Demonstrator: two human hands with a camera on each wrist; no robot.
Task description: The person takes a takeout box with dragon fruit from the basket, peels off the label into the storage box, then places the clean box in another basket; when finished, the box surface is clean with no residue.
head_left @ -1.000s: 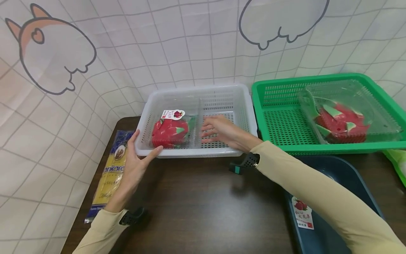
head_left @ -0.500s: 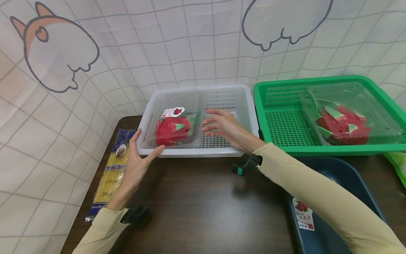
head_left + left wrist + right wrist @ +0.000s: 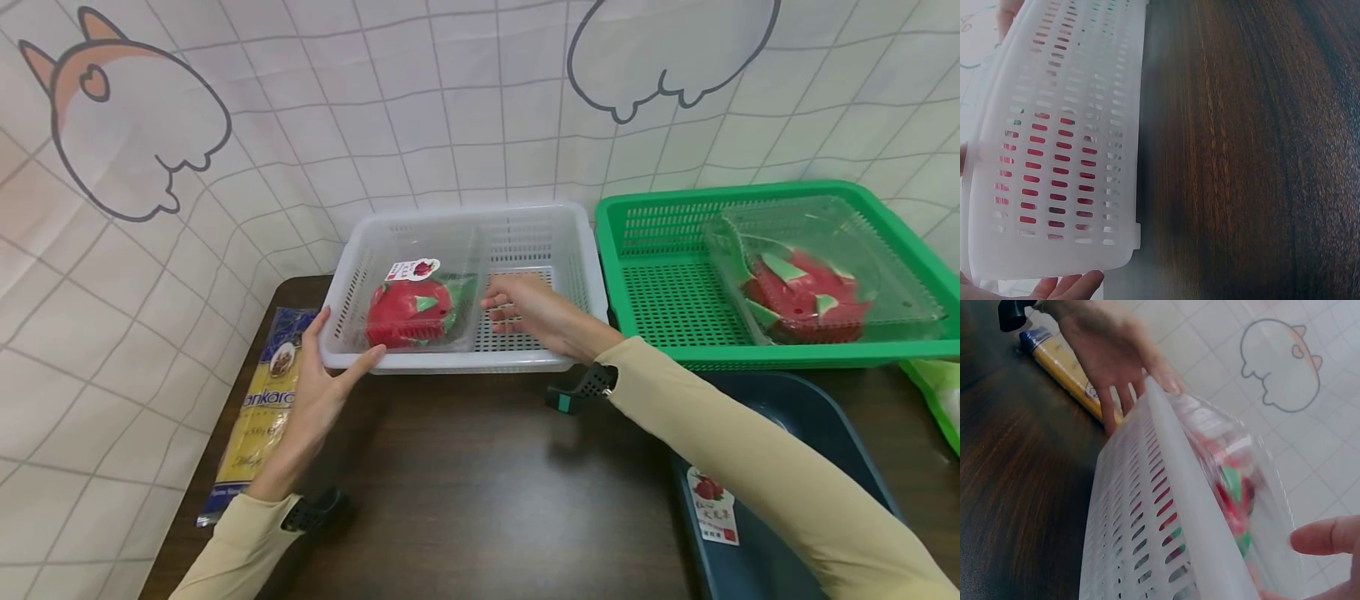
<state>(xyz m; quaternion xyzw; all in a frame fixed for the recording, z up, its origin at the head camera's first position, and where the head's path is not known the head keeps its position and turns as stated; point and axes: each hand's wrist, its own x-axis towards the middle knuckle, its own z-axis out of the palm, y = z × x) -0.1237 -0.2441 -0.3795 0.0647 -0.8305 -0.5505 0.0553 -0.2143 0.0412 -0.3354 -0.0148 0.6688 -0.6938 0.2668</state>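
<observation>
1. Grips the near left corner of the white basket on the dark bench with the left hand, with the thumb over the front rim and fingers along the outside.
2. Bends the fingers of the right hand loosely inside the basket, more than half a second earlier, with nothing plainly grasped and, in the right wrist view, with the thumb extended. Cannot tell whether actually touching the box wall.
3. Keeps the clear box in the basket's left half, with a red fruit inside, a printed label above the fruit and the lid rising past the rim. Shows no clear shift across the half second.
4. Suggests, by that curl, a change from reaching to working at the box's right side, while steadying the basket from the left. Probably calls for a light touch on thin plastic.
5. Also in view: at right, a green basket with a second clear box; in front of it, a blue tray with a label card; at left, a yellow packet.
</observation>
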